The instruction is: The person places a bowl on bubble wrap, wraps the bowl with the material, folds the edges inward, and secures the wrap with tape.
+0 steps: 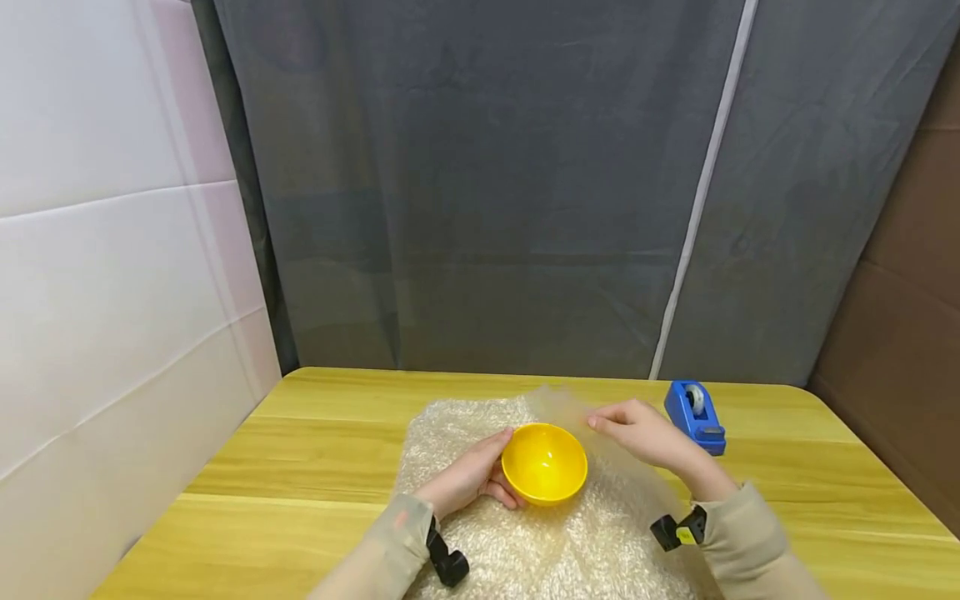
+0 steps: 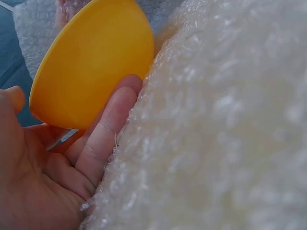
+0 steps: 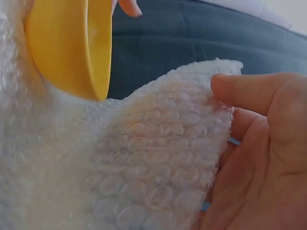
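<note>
Yellow bowl (image 1: 544, 464) is in my L hand (image 1: 472, 477), lower ctr of the head frame, hollow side up, over the bubble wrap (image 1: 540, 542). L hand's cupped round its side, thumb by the rim, fingers under; R hand (image 1: 647, 435), right of the bowl, has thumb & fingers pinched on a raised edge of the wrap, w/ no contact on the bowl. Step in hand, I'd say: steadying the bowl while holding that edge up; next move prob. calls for a firm pinch & a steady bowl. Farther out: blue tape dispenser (image 1: 693, 418) near my R hand, on the counter (image 1: 315, 450); grey curtain (image 1: 480, 183) across upper ctr, white panel (image 1: 112, 275) at left.
</note>
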The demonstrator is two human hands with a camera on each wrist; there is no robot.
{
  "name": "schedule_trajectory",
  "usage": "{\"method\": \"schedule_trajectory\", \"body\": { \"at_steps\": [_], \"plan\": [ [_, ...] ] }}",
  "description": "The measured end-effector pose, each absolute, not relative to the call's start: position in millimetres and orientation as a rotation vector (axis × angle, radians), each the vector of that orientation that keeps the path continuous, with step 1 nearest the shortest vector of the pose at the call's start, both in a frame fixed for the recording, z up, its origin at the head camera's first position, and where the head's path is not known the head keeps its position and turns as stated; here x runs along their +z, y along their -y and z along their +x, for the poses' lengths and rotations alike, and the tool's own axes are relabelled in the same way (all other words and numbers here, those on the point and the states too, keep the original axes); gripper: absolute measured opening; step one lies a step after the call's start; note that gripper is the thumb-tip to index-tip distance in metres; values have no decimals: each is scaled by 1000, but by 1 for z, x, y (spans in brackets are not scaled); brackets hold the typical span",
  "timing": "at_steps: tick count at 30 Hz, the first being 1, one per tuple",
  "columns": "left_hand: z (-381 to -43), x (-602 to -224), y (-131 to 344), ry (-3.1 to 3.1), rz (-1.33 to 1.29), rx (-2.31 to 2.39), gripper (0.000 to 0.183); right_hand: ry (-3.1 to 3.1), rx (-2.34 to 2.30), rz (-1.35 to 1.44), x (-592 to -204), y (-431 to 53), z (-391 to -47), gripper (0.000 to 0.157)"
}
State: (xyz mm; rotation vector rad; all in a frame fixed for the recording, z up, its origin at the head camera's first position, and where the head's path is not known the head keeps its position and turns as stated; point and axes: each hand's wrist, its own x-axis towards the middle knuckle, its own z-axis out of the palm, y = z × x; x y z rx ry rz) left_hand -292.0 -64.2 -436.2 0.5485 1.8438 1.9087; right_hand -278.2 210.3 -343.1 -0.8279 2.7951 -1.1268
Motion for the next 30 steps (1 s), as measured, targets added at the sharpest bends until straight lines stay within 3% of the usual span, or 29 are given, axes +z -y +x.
{"method": "schedule_trajectory", "body": {
  "at_steps": [10, 30],
  "plan": [
    [-293, -436, 66, -1730, 606, 1935, 83, -2710, -1016, -1033, -348, -186, -264, 28],
    [-293, -435, 66, -1761, 581, 1916, 78, -2927, -518, -1073, -375, -156, -253, 22]
  ]
}}
